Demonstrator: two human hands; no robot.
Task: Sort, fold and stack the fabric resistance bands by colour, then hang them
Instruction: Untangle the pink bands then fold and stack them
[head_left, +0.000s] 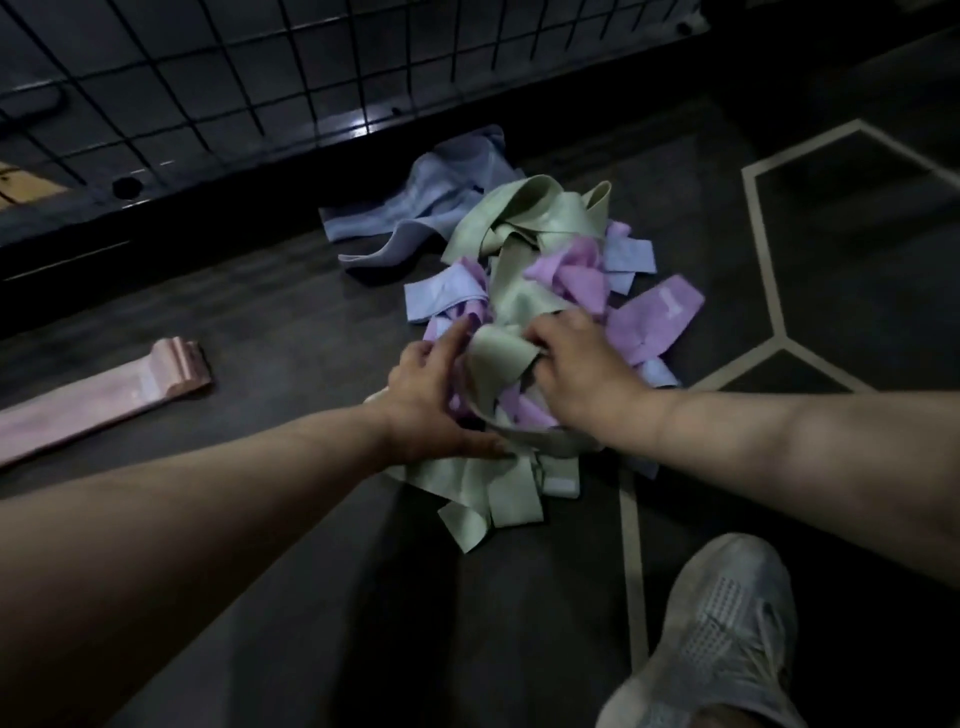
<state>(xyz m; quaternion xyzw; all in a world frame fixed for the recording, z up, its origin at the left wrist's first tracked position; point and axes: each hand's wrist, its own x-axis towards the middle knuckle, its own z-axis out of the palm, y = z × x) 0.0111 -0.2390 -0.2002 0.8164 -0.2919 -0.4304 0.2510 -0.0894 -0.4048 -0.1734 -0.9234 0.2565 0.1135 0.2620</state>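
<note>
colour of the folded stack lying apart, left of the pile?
Pale pink. The folded stack lies apart from the mixed pile; head view, the only one.

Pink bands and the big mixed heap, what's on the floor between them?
Just bare dark floor between the pink bands and the heap, up to the left hand at the heap's edge, seen in the head view.
</note>
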